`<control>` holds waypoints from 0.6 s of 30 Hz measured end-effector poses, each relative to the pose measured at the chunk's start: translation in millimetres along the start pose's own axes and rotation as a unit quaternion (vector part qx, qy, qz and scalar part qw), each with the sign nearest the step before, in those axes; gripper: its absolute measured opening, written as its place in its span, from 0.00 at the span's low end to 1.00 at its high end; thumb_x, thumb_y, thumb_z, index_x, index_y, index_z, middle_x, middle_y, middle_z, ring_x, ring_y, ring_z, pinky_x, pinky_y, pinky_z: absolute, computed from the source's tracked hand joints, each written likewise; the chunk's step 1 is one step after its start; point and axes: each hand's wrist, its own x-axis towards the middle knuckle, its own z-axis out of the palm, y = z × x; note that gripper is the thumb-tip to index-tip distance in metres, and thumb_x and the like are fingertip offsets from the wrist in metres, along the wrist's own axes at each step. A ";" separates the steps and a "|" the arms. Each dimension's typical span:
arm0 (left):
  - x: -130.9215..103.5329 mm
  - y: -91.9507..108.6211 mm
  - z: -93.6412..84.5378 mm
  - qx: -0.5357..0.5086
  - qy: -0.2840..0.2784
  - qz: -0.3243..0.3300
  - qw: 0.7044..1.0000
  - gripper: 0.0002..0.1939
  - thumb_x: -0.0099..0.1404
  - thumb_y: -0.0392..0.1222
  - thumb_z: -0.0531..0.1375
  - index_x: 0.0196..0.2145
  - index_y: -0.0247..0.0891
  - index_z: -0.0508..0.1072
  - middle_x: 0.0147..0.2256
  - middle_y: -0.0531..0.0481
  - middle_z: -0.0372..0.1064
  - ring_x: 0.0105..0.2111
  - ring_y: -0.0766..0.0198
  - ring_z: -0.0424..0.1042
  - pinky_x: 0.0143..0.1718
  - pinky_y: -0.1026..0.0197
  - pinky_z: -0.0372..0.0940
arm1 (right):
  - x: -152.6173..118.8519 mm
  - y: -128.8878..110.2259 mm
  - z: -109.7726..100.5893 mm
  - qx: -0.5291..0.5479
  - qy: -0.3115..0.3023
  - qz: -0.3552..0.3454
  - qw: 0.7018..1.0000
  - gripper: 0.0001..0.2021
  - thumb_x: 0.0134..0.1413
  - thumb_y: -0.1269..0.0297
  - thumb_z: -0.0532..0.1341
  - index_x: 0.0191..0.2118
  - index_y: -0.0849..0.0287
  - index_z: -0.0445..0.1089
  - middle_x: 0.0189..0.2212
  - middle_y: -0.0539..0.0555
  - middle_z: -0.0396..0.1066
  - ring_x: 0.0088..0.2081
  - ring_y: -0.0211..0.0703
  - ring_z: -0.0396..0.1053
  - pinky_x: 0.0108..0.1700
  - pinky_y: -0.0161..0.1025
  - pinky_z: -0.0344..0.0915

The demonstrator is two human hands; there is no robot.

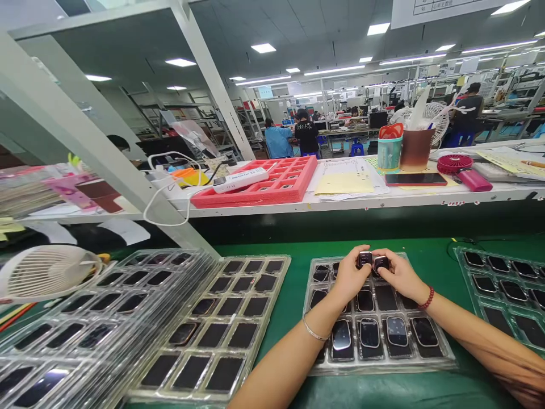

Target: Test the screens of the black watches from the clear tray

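My left hand (352, 274) grips a small square watch body (364, 259) with a dark face between thumb and fingers. Beside it, my right hand (398, 274) holds a second watch body (380, 262), the two almost touching. Both hands are above the back part of a clear plastic tray (383, 366). Watch bodies such as this one (397, 330) lie in the front row of its compartments, and more sit farther back, partly hidden by my hands and forearms.
A tall stack of filled trays (140, 318) rises at the left, beside a tray with mostly black compartments (244, 307). Another watch tray (506, 284) lies right. A white fan (46, 272) is far left. The shelf holds a red foam tray (272, 190) and cups (389, 153).
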 end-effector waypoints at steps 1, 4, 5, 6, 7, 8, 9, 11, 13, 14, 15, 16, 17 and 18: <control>-0.1 0.3 0.0 0.000 -0.002 0.000 1.000 0.24 0.54 0.27 0.57 0.49 0.37 0.68 0.44 0.46 0.71 0.40 0.62 0.71 0.43 0.60 0.66 | -0.1 -1.2 0.0 0.002 0.003 -0.001 1.000 0.18 0.51 0.69 0.57 0.50 0.57 0.64 0.45 0.55 0.69 0.43 0.46 0.68 0.45 0.42 0.67; -0.2 0.6 0.2 -0.006 -0.004 0.003 1.000 0.25 0.53 0.27 0.56 0.50 0.38 0.68 0.43 0.47 0.71 0.39 0.63 0.71 0.43 0.60 0.66 | -1.0 -6.1 0.2 0.018 0.005 0.012 1.000 0.17 0.52 0.67 0.55 0.49 0.57 0.64 0.44 0.55 0.69 0.40 0.45 0.69 0.43 0.41 0.68; -0.2 0.6 0.2 -0.008 -0.002 0.004 1.000 0.25 0.54 0.27 0.56 0.50 0.38 0.68 0.43 0.47 0.71 0.39 0.63 0.71 0.43 0.60 0.66 | -1.3 -7.8 0.2 0.027 0.004 0.022 0.999 0.16 0.54 0.67 0.54 0.49 0.57 0.65 0.44 0.55 0.69 0.38 0.44 0.69 0.41 0.40 0.68; -0.3 0.5 0.3 -0.010 0.000 0.003 1.000 0.25 0.54 0.27 0.56 0.50 0.38 0.68 0.43 0.47 0.71 0.39 0.63 0.71 0.43 0.61 0.66 | -1.5 -9.5 0.2 0.036 0.002 0.032 0.999 0.15 0.55 0.66 0.53 0.48 0.57 0.65 0.44 0.55 0.69 0.35 0.42 0.70 0.39 0.40 0.69; -0.3 0.4 0.3 -0.011 0.003 0.003 1.000 0.25 0.54 0.27 0.56 0.50 0.38 0.68 0.43 0.47 0.71 0.39 0.63 0.71 0.43 0.61 0.66 | -1.6 -10.8 0.1 0.043 -0.001 0.040 0.998 0.15 0.55 0.65 0.52 0.48 0.57 0.66 0.43 0.55 0.69 0.33 0.41 0.69 0.37 0.39 0.69; -0.3 0.2 0.3 -0.012 0.006 0.003 1.000 0.25 0.54 0.27 0.56 0.50 0.38 0.68 0.43 0.47 0.71 0.39 0.63 0.71 0.43 0.61 0.66 | -1.6 -11.8 0.0 0.047 -0.003 0.045 0.998 0.15 0.56 0.65 0.52 0.47 0.58 0.66 0.43 0.54 0.69 0.32 0.40 0.69 0.36 0.38 0.69; -0.3 -0.1 0.2 -0.012 0.006 0.003 1.000 0.25 0.54 0.27 0.56 0.50 0.38 0.68 0.43 0.47 0.71 0.39 0.63 0.71 0.43 0.61 0.66 | -1.5 -12.2 -0.1 0.048 -0.004 0.045 0.998 0.15 0.55 0.65 0.52 0.47 0.58 0.66 0.43 0.54 0.69 0.32 0.40 0.69 0.36 0.38 0.69; -0.1 -0.6 0.2 -0.010 0.003 0.004 1.000 0.25 0.54 0.27 0.56 0.50 0.38 0.68 0.43 0.47 0.71 0.39 0.63 0.71 0.42 0.61 0.66 | -1.2 -12.0 -0.4 0.041 -0.002 0.035 0.999 0.15 0.53 0.66 0.53 0.47 0.58 0.66 0.43 0.54 0.69 0.35 0.41 0.70 0.38 0.39 0.69; 0.2 -0.9 0.2 -0.008 0.001 0.006 1.000 0.25 0.54 0.27 0.56 0.50 0.38 0.68 0.43 0.47 0.72 0.38 0.63 0.71 0.42 0.61 0.66 | -0.9 -11.2 -0.5 0.035 -0.001 0.017 0.999 0.16 0.51 0.68 0.54 0.47 0.58 0.66 0.43 0.54 0.69 0.39 0.43 0.69 0.42 0.40 0.68; 0.3 -1.0 0.2 -0.007 0.002 0.006 1.000 0.25 0.54 0.27 0.56 0.50 0.38 0.68 0.42 0.47 0.72 0.38 0.63 0.71 0.42 0.61 0.66 | -0.8 -11.1 -0.5 0.033 -0.002 0.010 0.999 0.16 0.50 0.69 0.55 0.47 0.58 0.66 0.44 0.55 0.69 0.42 0.44 0.69 0.44 0.41 0.68; 0.4 -0.9 0.3 -0.006 0.004 0.006 1.000 0.25 0.53 0.27 0.56 0.49 0.38 0.68 0.42 0.47 0.72 0.38 0.63 0.71 0.42 0.61 0.66 | -0.8 -11.4 -0.5 0.032 -0.003 0.007 0.999 0.16 0.50 0.69 0.55 0.47 0.58 0.66 0.44 0.55 0.69 0.43 0.45 0.69 0.44 0.41 0.68; 0.4 -0.9 0.2 -0.006 0.005 0.005 1.000 0.25 0.53 0.27 0.56 0.50 0.38 0.68 0.42 0.47 0.72 0.38 0.63 0.71 0.42 0.61 0.66 | -0.8 -12.0 -0.5 0.034 -0.005 0.009 0.999 0.16 0.50 0.69 0.55 0.47 0.58 0.66 0.44 0.55 0.69 0.43 0.45 0.69 0.44 0.41 0.68; 0.4 -0.9 0.2 -0.007 0.005 0.005 1.000 0.25 0.53 0.27 0.56 0.50 0.38 0.68 0.42 0.47 0.72 0.38 0.63 0.71 0.41 0.61 0.66 | -0.9 -12.9 -0.4 0.037 -0.006 0.014 0.999 0.15 0.51 0.68 0.55 0.46 0.58 0.66 0.44 0.55 0.69 0.41 0.45 0.69 0.42 0.41 0.69; 0.4 -0.9 0.2 -0.007 0.004 0.004 1.000 0.25 0.53 0.27 0.56 0.50 0.38 0.68 0.42 0.47 0.72 0.38 0.63 0.71 0.41 0.62 0.66 | -1.0 -13.8 -0.4 0.040 -0.007 0.023 0.999 0.14 0.53 0.67 0.54 0.46 0.57 0.67 0.42 0.54 0.69 0.39 0.44 0.70 0.40 0.40 0.69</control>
